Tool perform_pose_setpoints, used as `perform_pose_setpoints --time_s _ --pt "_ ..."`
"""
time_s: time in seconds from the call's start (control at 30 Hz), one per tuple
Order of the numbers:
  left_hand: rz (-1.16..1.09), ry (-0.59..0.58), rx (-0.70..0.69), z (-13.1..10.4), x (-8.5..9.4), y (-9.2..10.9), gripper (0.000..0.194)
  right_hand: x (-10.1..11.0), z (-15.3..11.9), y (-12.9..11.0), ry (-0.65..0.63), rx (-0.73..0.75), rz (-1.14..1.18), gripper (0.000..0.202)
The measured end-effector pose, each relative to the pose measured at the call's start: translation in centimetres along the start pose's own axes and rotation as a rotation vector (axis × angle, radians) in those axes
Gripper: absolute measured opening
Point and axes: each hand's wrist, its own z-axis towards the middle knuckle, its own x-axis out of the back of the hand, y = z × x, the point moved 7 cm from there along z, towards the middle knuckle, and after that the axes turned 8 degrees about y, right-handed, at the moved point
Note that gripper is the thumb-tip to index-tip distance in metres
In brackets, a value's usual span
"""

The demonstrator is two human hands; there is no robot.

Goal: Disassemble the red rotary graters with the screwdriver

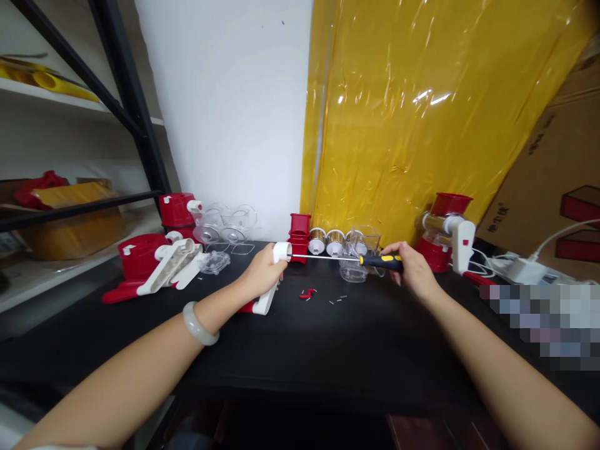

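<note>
My left hand (263, 272) is closed round a white crank handle (265, 304) with a red grip, its round white end turned to the right. In my right hand (416, 270) is a screwdriver (380, 261) with a black and yellow handle. Its long shaft lies level, and the tip meets the opening in the handle's white end; whether it touches a screw inside is hidden. On the black table below lie small red parts (307, 294) and several loose screws (338, 300).
Red and white parts with crank handles (164, 269) stand at the left beside clear plastic pieces (225, 228). Red pieces (299, 237) and metal drums (335, 242) line the back. An assembled red and white grater (445, 234) stands right, near a white charger (525, 270) with cables.
</note>
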Motion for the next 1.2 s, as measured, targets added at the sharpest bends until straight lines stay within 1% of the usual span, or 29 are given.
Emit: perform_pose_setpoints --time_s 0.07,0.13,0.23,0.3,0.37,0.43,0.53,0.6,0.67,0.77,0.83,0.93,0.97,1.03,1.07,1.1,1.13,1.2 --pt "-0.001 0.001 -0.001 0.0 0.0 0.0 0.014 0.3 0.2 0.2 0.037 -0.006 0.018 0.036" --pt "-0.002 0.005 -0.006 0.0 -0.1 -0.1 0.014 0.3 0.3 0.1 0.056 -0.025 0.177 0.033" --pt "-0.018 0.004 -0.007 0.0 -0.2 -0.2 0.015 -0.3 -0.1 -0.4 -0.012 -0.069 0.406 0.042" --pt "-0.023 0.005 -0.002 -0.1 -0.2 -0.2 0.015 -0.7 -0.4 -0.8 -0.074 -0.078 0.45 0.045" --pt "-0.012 0.012 -0.003 0.0 -0.1 -0.1 0.014 -0.7 -0.4 -0.9 -0.092 -0.067 0.431 0.04" --pt "-0.004 0.013 -0.004 0.0 0.0 -0.1 0.014 -0.6 -0.2 -0.5 -0.071 -0.062 0.356 0.032" --pt "-0.007 0.004 0.001 0.0 -0.1 -0.1 0.014 -0.3 0.3 0.6 -0.046 -0.068 0.159 0.046" --pt "-0.002 0.004 -0.004 0.0 -0.1 -0.1 0.015 -0.2 0.5 0.9 -0.026 -0.053 0.086 0.039" --pt "0.006 0.01 -0.009 0.0 0.0 -0.1 0.015 0.0 0.5 0.8 0.001 -0.039 0.145 0.03" --pt "-0.003 0.01 -0.01 0.0 0.0 -0.1 0.013 -0.2 0.2 0.1 -0.032 -0.056 0.324 0.037" --pt "-0.015 0.004 -0.007 0.0 -0.1 -0.1 0.014 -0.5 -0.1 -0.4 -0.07 -0.061 0.374 0.041" --pt "-0.003 0.013 -0.006 0.0 0.0 0.0 0.013 -0.6 -0.1 -0.3 -0.063 -0.073 0.336 0.032" --pt "0.005 0.019 -0.006 0.0 0.0 0.1 0.013 -0.6 -0.1 0.0 -0.059 -0.088 0.295 0.033" --pt "0.011 0.022 -0.004 0.0 0.1 0.1 0.012 -0.5 0.1 0.8 -0.059 -0.115 0.168 0.045" --pt "0.011 0.02 -0.002 0.0 0.1 0.1 0.013 -0.5 0.2 1.1 -0.056 -0.116 0.102 0.048" --pt "0.009 0.019 -0.001 0.0 0.1 0.1 0.014 -0.3 0.3 1.3 -0.045 -0.107 0.057 0.046" --pt "0.008 0.019 -0.002 0.0 0.1 0.1 0.014 -0.2 0.4 1.4 -0.028 -0.094 0.047 0.042" --pt "0.005 0.02 -0.01 0.0 0.1 0.1 0.014 0.1 0.5 1.2 0.004 -0.08 0.137 0.033"
